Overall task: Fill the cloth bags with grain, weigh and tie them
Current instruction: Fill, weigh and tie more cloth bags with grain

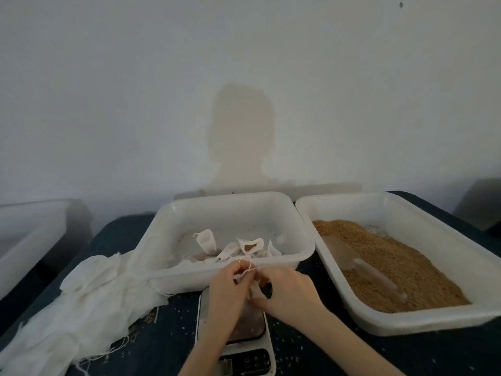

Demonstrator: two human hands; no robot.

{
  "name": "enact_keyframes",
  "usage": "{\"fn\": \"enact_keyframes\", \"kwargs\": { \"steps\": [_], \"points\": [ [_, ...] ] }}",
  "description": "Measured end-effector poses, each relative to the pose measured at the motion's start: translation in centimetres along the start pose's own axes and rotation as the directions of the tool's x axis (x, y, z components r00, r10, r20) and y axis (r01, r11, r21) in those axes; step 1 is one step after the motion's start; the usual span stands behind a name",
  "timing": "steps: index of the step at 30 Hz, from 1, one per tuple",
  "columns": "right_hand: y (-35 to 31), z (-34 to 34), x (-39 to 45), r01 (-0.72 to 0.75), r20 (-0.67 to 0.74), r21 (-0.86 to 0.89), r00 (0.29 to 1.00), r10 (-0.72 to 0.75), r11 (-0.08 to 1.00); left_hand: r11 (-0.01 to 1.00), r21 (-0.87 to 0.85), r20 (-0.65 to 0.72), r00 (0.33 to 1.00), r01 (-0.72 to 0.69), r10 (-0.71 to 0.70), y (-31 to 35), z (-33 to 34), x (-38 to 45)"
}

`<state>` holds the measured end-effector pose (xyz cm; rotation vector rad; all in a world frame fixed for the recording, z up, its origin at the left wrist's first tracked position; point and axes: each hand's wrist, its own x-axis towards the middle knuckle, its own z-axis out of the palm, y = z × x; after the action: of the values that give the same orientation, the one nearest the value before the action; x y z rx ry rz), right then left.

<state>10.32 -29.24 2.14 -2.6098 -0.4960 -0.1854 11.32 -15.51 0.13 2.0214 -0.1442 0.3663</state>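
A small cloth bag (pixel 253 290) of thin off-white fabric is sitting between the two hands, just above the scale (pixel 235 335) and in front of the middle tub's near rim. Only a crumpled strip of the bag is showing, with its thin white drawstring (pixel 248 270) looping up over the fingers. The left hand (pixel 226 290) is curling its fingers around the bag's upper part, its grip closing on the cloth and string. The right hand (pixel 287 290) is pinching the bag from the other side, thumb and fingertips pressing into the fabric. Both forearms are reaching in over the scale, hiding most of its platform; its dark button panel is showing at the bottom edge.

Behind the hands, the middle white tub (pixel 295 256) is holding several more small bags (pixel 235 249), one gaping open with brown grain showing inside. To the right, touching or nearly touching it, a second white tub (pixel 439 318) is holding a bed of brown grain (pixel 401 270) with a pale scoop (pixel 349 260) lying half buried in it. A heap of flat white cloth (pixel 89 297) is lying on the dark blue tabletop (pixel 339 348) to the left, with loose grains scattered about.
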Motion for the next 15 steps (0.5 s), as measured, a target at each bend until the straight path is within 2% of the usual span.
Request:
{"fn": "enact_keyframes", "kwargs": {
  "steps": [5, 10, 15],
  "points": [
    [-0.5, 2.9, 0.3, 0.0, -0.106, -0.071, 0.994, -0.007, 0.997, 0.996, 0.076, 0.033, 0.999, -0.04, 0.038, -2.5, -1.6, -0.5],
    [0.0, 5.1, 0.0, 0.098, -0.19, -0.095, 0.975, -0.115, 0.991, 0.925, 0.372, 0.024, 0.997, -0.08, 0.077, -5.3, -3.1, -1.1],
    [1.4, 6.0, -0.5, 0.125, -0.23, 0.031, 0.967, -0.114, 0.992, 0.966, 0.242, 0.094, 0.993, -0.095, 0.074, -6.1, -4.4, -1.7]
  ]
}}
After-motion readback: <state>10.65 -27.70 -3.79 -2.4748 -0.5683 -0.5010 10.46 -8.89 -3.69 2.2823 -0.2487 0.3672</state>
